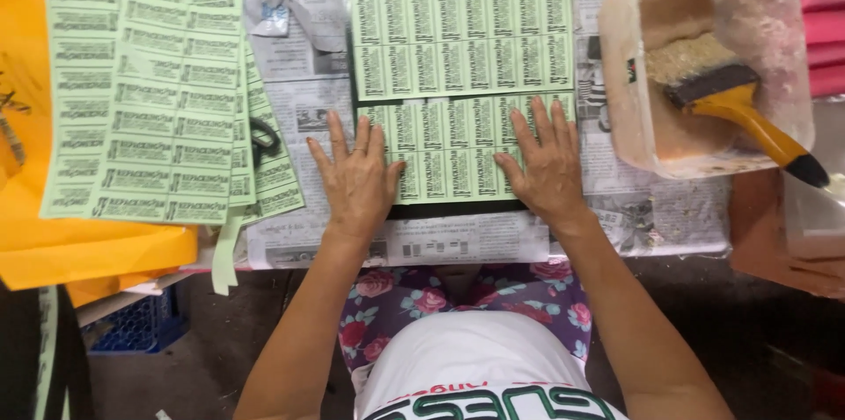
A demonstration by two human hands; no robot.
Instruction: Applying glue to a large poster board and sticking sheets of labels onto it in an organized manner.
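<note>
Both hands are lying flat, fingers spread and gripping nothing: the left hand (355, 180) and right hand (546, 169) are pressing the near strip of green labels (453, 151) onto newspaper (308, 112). Farther off, a brush (735, 103) is resting in a plastic tub (634, 134).

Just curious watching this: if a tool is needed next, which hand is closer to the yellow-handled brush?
Probably the right hand. It lies flat on the green label sheet on the side nearest the tub holding the brush. The left hand presses the sheet's opposite edge, farther away.
</note>
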